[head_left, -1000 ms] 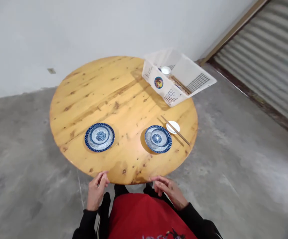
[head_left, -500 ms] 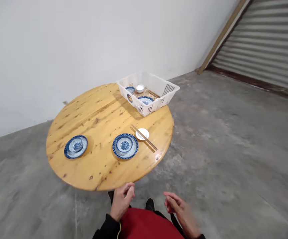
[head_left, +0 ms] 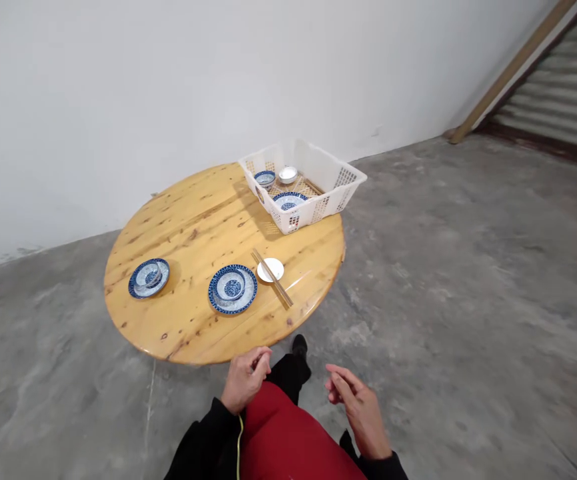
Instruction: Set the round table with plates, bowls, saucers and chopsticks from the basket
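My left hand (head_left: 246, 379) hovers just off the near edge of the round wooden table (head_left: 188, 253), its fingers curled in and nothing seen in them. To the right, over the floor, my right hand (head_left: 356, 403) is empty, with loosely bent fingers and the thumb a little apart. Nearest to my left hand is a blue-and-white plate (head_left: 213, 300) bearing a small bowl (head_left: 231, 287). Beside it, a pair of chopsticks (head_left: 279, 289) lies across a small white saucer (head_left: 275, 268). Farther left, another blue-rimmed plate (head_left: 134, 285) carries a bowl (head_left: 148, 275).
A white plastic basket (head_left: 328, 208) stands at the table's back right. Inside are a blue-and-white bowl (head_left: 265, 179), white dishware (head_left: 287, 175), plates (head_left: 291, 199) and chopsticks (head_left: 314, 187). Behind the table rises a white wall (head_left: 168, 87); concrete floor (head_left: 443, 300) extends to the right.
My view has swung rightless and the table things sit slightly higher and more to the left in it. One foot has stepped forward. Both hands keep about the same pose.
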`<state>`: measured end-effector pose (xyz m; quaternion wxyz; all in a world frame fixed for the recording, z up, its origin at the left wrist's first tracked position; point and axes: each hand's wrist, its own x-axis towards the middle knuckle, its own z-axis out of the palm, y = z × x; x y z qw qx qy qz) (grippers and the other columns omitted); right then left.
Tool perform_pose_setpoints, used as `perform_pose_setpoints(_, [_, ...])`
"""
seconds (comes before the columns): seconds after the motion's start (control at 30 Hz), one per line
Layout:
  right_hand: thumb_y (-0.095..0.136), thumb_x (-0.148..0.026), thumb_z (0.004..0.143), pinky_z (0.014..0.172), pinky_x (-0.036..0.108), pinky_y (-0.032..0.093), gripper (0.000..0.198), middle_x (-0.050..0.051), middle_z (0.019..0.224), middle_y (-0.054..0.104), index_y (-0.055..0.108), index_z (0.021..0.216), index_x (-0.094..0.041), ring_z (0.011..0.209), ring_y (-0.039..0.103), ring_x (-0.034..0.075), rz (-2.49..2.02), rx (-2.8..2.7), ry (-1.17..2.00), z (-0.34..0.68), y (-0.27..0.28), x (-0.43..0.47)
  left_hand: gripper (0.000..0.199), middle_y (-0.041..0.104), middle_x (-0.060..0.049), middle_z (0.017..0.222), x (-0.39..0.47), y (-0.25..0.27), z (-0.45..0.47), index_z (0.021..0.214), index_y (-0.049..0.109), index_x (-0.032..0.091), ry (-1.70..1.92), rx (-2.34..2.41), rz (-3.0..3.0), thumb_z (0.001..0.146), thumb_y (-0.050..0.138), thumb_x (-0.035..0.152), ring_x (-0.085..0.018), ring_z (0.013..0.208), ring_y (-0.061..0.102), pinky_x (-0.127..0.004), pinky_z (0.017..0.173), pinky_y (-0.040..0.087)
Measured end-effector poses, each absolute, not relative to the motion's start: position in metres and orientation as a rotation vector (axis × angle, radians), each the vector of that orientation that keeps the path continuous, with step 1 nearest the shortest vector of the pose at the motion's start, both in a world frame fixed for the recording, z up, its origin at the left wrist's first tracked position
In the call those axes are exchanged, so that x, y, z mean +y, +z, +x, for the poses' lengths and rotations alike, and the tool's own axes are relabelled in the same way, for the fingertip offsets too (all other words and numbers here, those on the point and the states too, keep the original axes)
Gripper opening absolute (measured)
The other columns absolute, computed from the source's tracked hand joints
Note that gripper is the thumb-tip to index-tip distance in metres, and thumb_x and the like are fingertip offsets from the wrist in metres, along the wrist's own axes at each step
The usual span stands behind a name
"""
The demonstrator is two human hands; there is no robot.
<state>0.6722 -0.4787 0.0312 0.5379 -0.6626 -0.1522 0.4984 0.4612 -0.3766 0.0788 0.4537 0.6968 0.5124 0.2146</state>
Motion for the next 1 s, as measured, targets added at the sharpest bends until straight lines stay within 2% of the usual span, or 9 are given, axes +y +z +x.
perform_pose_setpoints(0.2, [0.074,-0.073,0.062,0.056,0.033,0.048,0.062,0.004,0.064,0.065,0.073,0.09,-0.018,0.055,0.056,0.019,-1.652,-0.508,1.181,0.753,0.031,-0.418,0.035,0.067,-0.003,0.066,-0.338,0.073,0.525,0.097,0.072,0.019,0.68,1.278,1.737,0.098,0.044,0.04,-0.015,0.058,0.063,-0.024,0.06,0.051])
perform_pose_setpoints(0.4, [0.074,-0.072,0.061,0.058,0.034,0.049,0.061,0.004,0.065,0.065,0.074,0.09,-0.018,0.057,0.057,0.019,-1.77,-0.583,1.205,0.845,0.044,-0.368,0.028,0.073,-0.003,0.071,-0.286,0.089,0.61,0.097,0.073,0.02,0.825,1.34,1.683,0.095,0.049,0.035,-0.016,0.064,0.069,-0.025,0.066,0.054])
perform_pose_setpoints(0.57, [0.077,-0.068,0.062,0.06,0.034,0.051,0.057,0.004,0.068,0.067,0.074,0.092,-0.019,0.059,0.059,0.019,-1.781,-0.551,1.124,0.893,0.065,-0.333,0.028,0.075,-0.006,0.078,-0.255,0.104,0.642,0.098,0.073,0.019,0.815,1.311,1.745,0.095,0.049,0.032,-0.017,0.069,0.071,-0.026,0.069,0.055])
perform_pose_setpoints(0.77, [0.073,-0.059,0.072,0.059,0.034,0.051,0.04,0.004,0.069,0.067,0.075,0.091,-0.024,0.058,0.058,0.018,-1.706,-0.821,0.959,0.935,0.116,-0.253,0.028,0.075,-0.006,0.078,-0.222,0.125,0.643,0.1,0.073,0.019,0.904,1.383,1.809,0.094,0.049,0.031,-0.015,0.066,0.07,-0.025,0.068,0.054])
perform_pose_setpoints(1.0, [0.068,-0.05,0.082,0.056,0.032,0.053,0.028,0.003,0.07,0.067,0.073,0.09,-0.023,0.057,0.059,0.016,-1.46,-1.392,0.765,0.97,0.205,-0.105,0.031,0.076,-0.005,0.084,-0.148,0.175,0.637,0.105,0.073,0.019,1.005,1.564,1.881,0.093,0.049,0.034,-0.014,0.07,0.07,-0.024,0.072,0.054])
